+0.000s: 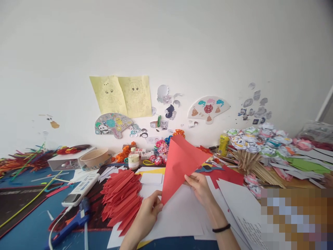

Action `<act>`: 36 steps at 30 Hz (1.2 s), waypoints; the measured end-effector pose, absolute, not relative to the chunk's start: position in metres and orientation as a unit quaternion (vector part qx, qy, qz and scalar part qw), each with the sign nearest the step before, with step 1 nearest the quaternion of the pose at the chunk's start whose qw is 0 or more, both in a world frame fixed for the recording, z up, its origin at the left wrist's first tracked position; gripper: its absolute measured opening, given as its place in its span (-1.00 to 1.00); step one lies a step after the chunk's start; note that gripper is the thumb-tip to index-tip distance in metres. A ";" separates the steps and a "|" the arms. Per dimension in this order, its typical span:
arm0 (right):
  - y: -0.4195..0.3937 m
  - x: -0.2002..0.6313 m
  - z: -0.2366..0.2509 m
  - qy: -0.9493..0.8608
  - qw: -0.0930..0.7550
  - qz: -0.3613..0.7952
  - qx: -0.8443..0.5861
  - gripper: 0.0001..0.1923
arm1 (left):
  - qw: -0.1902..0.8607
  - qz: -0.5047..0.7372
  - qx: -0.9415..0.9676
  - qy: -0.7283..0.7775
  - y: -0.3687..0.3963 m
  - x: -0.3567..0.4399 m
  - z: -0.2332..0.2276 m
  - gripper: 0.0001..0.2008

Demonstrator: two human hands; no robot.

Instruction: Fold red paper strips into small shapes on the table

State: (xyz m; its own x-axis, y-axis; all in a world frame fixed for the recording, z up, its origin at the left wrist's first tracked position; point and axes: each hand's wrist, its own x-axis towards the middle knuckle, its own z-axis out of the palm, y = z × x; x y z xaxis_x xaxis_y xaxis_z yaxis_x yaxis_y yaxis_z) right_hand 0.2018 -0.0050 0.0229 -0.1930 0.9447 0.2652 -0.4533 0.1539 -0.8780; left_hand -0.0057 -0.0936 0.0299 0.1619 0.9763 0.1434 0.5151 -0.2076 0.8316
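Observation:
A red sheet of paper [179, 159], folded into a triangular shape, is held up over white sheets [179, 218]. My left hand [148, 211] pinches its lower corner between thumb and fingers. Along the paper's right edge, my right hand [199, 187] grips it, with a black band on that wrist. Close to my left hand lies a heap of folded red paper strips [121, 198]. More red paper [226, 175] rests on the table behind my right hand.
To the left are a blue glue gun [74, 222], a white power strip [80, 189] and a round tan bowl [94, 156]. A small bottle [133, 159] stands behind the red strips. Paper flowers on sticks [249, 149] and a yellow bottle [223, 144] are at the back right.

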 end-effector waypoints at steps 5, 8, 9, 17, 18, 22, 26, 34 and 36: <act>-0.004 0.202 0.019 -0.485 0.587 0.594 -0.260 -0.70 | 0.278 0.347 0.690 0.571 -0.093 -0.001 0.028 -0.81; -0.005 0.201 0.018 -0.485 0.586 0.595 -0.259 -0.70 | 0.259 0.344 0.691 0.581 -0.092 -0.001 0.026 -0.83; -0.005 0.201 0.018 -0.487 0.583 0.596 -0.259 -0.70 | 0.257 0.344 0.690 0.583 -0.092 -0.001 0.025 -0.84; -0.014 0.204 0.012 -0.497 0.561 0.597 -0.286 -0.70 | 0.271 0.319 0.696 0.583 -0.102 -0.002 0.016 -0.86; -0.016 0.206 0.010 -0.498 0.553 0.600 -0.294 -0.71 | 0.272 0.301 0.704 0.583 -0.105 -0.003 0.016 -0.86; -0.024 0.216 0.002 -0.522 0.490 0.624 -0.312 -0.68 | 0.176 0.260 0.723 0.616 -0.113 -0.004 0.022 -0.73; -0.029 0.222 -0.002 -0.541 0.393 0.684 -0.293 -0.63 | -0.034 0.262 0.782 0.564 -0.100 0.013 0.031 -0.62; -0.027 0.229 -0.021 -0.541 0.360 0.658 -0.380 -0.76 | -0.100 0.166 0.864 0.464 -0.067 0.042 0.002 -0.58; -0.025 0.234 -0.027 -0.585 0.377 0.554 -0.457 -0.79 | -0.093 0.167 0.863 0.467 -0.066 0.042 -0.004 -0.59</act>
